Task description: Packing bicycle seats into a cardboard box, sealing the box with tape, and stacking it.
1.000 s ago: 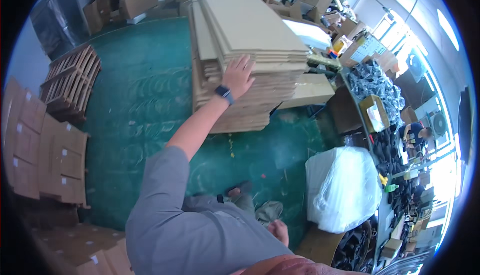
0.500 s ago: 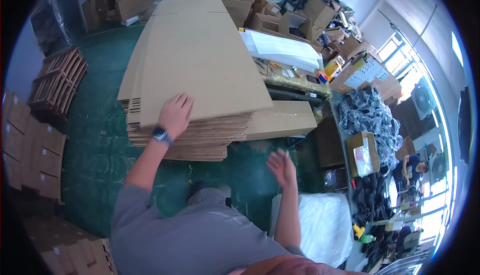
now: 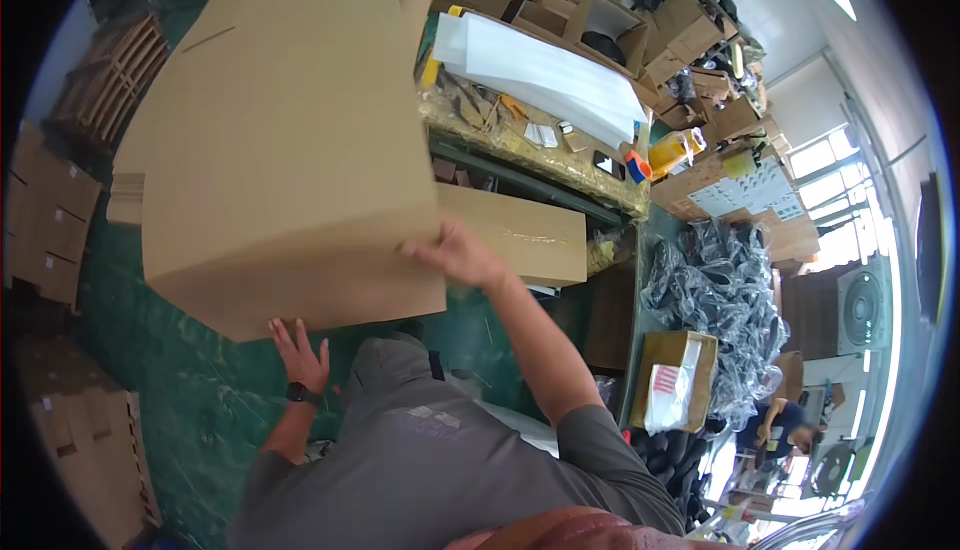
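A large brown flat cardboard carton [image 3: 290, 150] fills the left and middle of the view, its near part bent downward toward me. My right hand [image 3: 468, 255] is at its right edge, with the thumb lying over the face and the other fingers partly hidden at the edge. Below, my left hand [image 3: 300, 355] rests against the carton's lower edge with fingers spread; a watch is on that wrist. More layered cardboard [image 3: 126, 198] shows past the left side. The rest of the stack is hidden behind the carton.
A workbench [image 3: 520, 155] at the right carries white foam sheets [image 3: 540, 70], a phone and an orange tape dispenser [image 3: 638, 167]. Under it lies a long closed box [image 3: 520, 235]. Plastic-wrapped items [image 3: 715, 310] and an open carton [image 3: 675, 380] stand farther right. Wooden pallets [image 3: 110, 80] are at left.
The top carton has come toward me and left, its near part now bent down. My left hand has moved down to its lower edge; my right hand has risen to its right edge.
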Available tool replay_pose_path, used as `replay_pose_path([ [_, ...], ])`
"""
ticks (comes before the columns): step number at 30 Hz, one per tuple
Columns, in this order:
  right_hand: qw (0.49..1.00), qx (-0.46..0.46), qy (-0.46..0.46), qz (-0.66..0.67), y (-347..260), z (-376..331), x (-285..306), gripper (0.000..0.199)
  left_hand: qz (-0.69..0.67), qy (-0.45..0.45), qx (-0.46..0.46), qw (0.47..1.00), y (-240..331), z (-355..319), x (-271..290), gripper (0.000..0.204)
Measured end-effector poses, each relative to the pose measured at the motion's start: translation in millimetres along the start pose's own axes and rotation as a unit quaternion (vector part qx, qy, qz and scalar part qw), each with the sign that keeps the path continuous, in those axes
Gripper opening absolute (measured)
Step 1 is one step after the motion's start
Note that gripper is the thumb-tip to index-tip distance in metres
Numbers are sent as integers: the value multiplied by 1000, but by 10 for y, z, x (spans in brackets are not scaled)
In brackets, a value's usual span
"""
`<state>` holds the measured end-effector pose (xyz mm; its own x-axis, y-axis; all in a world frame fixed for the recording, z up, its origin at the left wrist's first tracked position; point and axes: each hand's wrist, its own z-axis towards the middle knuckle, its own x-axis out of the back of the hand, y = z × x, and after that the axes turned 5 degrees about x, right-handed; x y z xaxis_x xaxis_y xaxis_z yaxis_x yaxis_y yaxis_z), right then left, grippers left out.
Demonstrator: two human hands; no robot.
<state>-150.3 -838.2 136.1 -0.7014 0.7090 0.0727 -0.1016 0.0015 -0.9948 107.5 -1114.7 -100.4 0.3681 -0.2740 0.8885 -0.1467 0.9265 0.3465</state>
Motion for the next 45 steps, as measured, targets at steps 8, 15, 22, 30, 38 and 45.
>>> replay_pose_path([
  [8,873,285,-259,-300,-1016,-1528,1184,27,-216,-146,151,954,1892,-248,-868,54],
  [15,856,58,-191,-476,-470,-2864,4059,49,-839,17,339,426,4537,105,-1163,53],
  [22,783,-60,-259,-562,570,-3594,6072,48,-751,331,454,348,4713,585,-824,91],
  [30,897,-251,-282,-230,979,-3968,6681,67,-563,432,467,527,4362,651,-1219,75],
  [38,775,-90,-61,-623,682,-3105,6704,40,-488,201,541,655,4004,474,-845,48],
  [45,715,-206,183,-643,1023,-2925,7566,61,-402,-104,434,799,3665,922,171,69],
])
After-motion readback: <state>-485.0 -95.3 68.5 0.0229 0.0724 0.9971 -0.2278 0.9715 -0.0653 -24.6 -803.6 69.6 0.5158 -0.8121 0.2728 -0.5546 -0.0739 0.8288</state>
